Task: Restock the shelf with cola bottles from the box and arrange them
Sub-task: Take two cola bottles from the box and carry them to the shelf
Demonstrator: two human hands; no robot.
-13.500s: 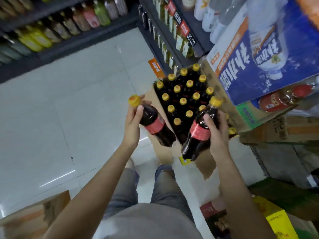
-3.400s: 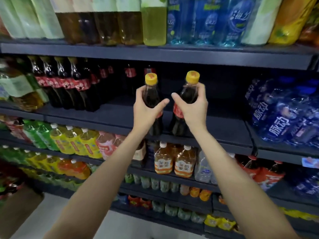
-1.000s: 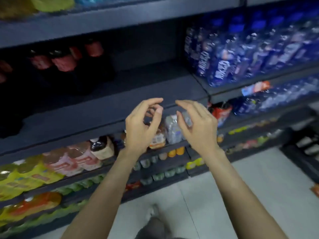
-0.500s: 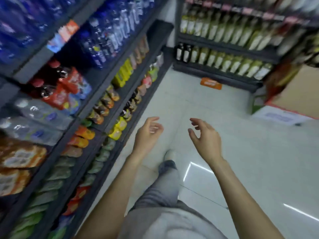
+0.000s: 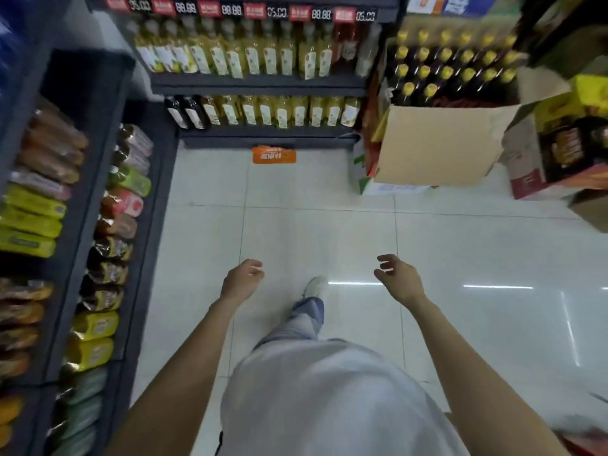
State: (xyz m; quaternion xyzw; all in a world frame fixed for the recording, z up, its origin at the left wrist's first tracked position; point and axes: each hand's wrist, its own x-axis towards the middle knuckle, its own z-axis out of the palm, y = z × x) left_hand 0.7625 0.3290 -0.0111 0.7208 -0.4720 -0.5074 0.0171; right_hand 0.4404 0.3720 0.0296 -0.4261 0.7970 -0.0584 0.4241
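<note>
An open cardboard box (image 5: 441, 149) stands at the upper right, its front flap hanging down. Inside it stand several dark cola bottles (image 5: 444, 74) with yellow caps. My left hand (image 5: 241, 279) and my right hand (image 5: 396, 278) hang empty over the white tiled floor, fingers loosely curled and apart, well short of the box. The cola shelf itself is out of view.
A dark shelf unit (image 5: 98, 199) with snack and drink packs runs down the left side. Another shelf (image 5: 256, 83) of yellow bottles closes the aisle ahead, with an orange tag (image 5: 273, 155) on the floor before it. More cartons (image 5: 556, 159) crowd the right edge.
Both cola bottles left my hands at the shelf. My view has swung away from that shelf and down the aisle, bringing the bottle box into sight; both hands have dropped lower and spread apart.
</note>
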